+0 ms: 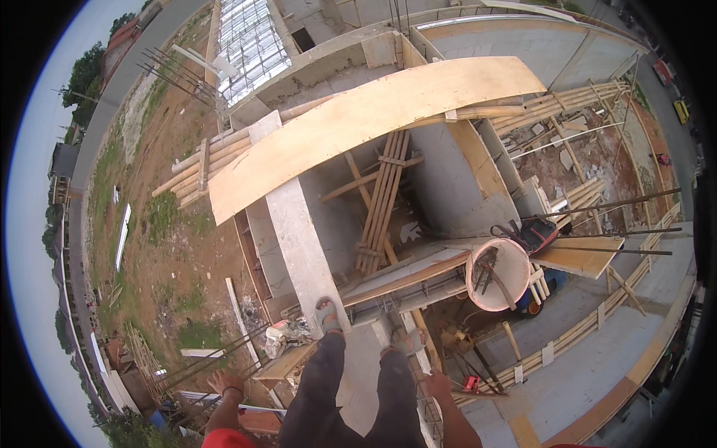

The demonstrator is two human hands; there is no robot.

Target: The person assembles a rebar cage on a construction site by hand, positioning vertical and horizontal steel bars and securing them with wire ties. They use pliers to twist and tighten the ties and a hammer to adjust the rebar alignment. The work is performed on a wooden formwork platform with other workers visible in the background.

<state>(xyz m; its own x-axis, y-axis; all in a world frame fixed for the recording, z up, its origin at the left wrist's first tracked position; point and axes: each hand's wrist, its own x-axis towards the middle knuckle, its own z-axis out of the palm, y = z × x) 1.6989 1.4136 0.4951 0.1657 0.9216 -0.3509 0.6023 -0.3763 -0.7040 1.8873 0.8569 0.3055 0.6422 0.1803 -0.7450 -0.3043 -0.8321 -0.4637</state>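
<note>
Two bare hands, one plywood sheet, one pit

Counts: plywood sheet (373,113), 1, lying across the far part of a concrete beam (295,224). Hands, 2, both on the person's side of the sheet, well apart from it. Left hand (225,384): wide, fingers spread, near thin rods (237,345) between it and the sheet; contact unclear. Right hand (438,385): fingers looked curled beside a pale strip (422,361), likewise on the sheet's near side; couldn't tell if it held anything. Sandalled feet, 2, nearer the sheet than the hands; left foot (328,317) on the beam.

Around: bucket (511,261), 1, near side and right of sheet, long pieces inside; red-and-black bag (534,235), 1, just beyond it; dark bars (612,203), 3, farther right. Crumpled pale sack (287,337), 1, near side.

In the way: open pit just on the sheet's near side, crossed by bamboo poles (383,198), several, exact count unclear.
</note>
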